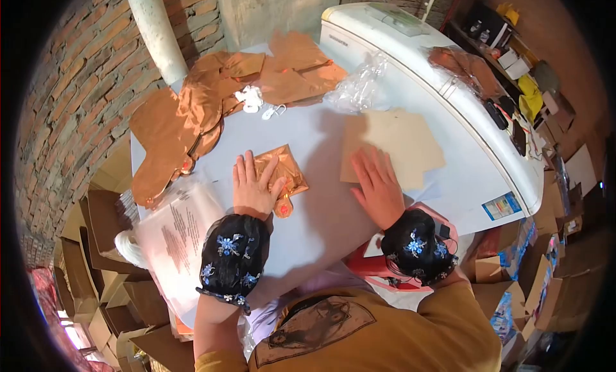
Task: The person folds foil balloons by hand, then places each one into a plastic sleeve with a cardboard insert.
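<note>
My left hand (253, 191) lies flat with its fingers stretched out, over the left part of a folded square of shiny copper foil (289, 169) that looks like a flat foil balloon. A rounded tab with a red mark (283, 207) sticks out below the square, near my thumb. My right hand (378, 185) rests flat, fingers extended, on the lower left of a loose stack of beige card sheets (401, 144). Neither hand grips anything. Larger unfolded copper foil pieces (154, 138) are heaped along the table's far left side.
White ribbon coils (250, 99) and a small white clip-like piece (274, 112) lie by the foil on the table (301, 244). Crumpled clear plastic (359, 83) is behind the cards. Printed clear bags (183, 228) sit left. A white appliance (443, 83) borders the right; cardboard boxes (122, 308) stand below.
</note>
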A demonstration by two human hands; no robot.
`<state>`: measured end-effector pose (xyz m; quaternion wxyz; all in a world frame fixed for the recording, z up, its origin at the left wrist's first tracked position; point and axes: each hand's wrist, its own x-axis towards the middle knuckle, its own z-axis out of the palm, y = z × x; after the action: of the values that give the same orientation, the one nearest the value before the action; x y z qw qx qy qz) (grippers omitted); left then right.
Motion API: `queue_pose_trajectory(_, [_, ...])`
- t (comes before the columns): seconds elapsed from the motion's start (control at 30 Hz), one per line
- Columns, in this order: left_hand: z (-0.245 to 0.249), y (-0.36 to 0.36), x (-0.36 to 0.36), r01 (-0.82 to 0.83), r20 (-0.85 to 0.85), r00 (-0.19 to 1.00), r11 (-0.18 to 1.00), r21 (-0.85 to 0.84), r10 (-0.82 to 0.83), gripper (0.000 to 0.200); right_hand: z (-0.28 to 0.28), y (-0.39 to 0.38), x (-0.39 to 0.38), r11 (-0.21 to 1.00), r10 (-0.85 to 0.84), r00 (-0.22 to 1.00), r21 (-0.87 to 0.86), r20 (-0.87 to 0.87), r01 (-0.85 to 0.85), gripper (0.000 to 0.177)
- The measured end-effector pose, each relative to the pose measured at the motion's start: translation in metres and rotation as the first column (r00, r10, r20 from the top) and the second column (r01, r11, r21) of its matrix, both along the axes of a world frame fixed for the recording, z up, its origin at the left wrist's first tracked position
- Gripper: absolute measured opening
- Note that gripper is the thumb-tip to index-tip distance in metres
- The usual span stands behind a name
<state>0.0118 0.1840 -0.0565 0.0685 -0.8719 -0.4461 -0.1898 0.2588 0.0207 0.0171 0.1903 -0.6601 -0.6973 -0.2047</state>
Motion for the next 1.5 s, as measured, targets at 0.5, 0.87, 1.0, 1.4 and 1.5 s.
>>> queue_pose_trajectory(0.5, [-0.001, 0.000, -0.005, 0.018, -0.002, 1.000, 1.000, 0.026, -0.018, 0.058, 0.016, -0.030, 0.003, 0.936, 0.229, 0.934, -0.203, -0.274, -0.289, 0.071])
queue_pose_trajectory(0.87, [-0.009, 0.004, -0.007, 0.040, 0.001, 0.999, 0.998, 0.038, -0.041, 0.060, -0.033, 0.073, -0.058, 0.830, 0.532, 0.765, 0.045, -0.363, -0.557, 0.051])
queue_pose_trajectory(1.0, [-0.011, -0.002, -0.008, 0.038, -0.002, 0.999, 0.999, 0.004, -0.038, 0.060, -0.049, 0.079, -0.054, 0.813, 0.547, 0.752, 0.020, -0.368, -0.582, 0.044])
queue_pose_trajectory(1.4, [-0.008, 0.002, -0.005, 0.026, -0.017, 1.000, 0.997, 0.071, -0.025, 0.058, -0.052, 0.104, -0.065, 0.862, 0.487, 0.823, 0.011, -0.291, -0.506, 0.017])
queue_pose_trajectory(1.5, [-0.004, 0.004, -0.004, 0.024, -0.008, 1.000, 0.998, 0.057, -0.024, 0.058, -0.058, 0.116, -0.059, 0.865, 0.478, 0.848, -0.048, -0.228, -0.500, 0.011])
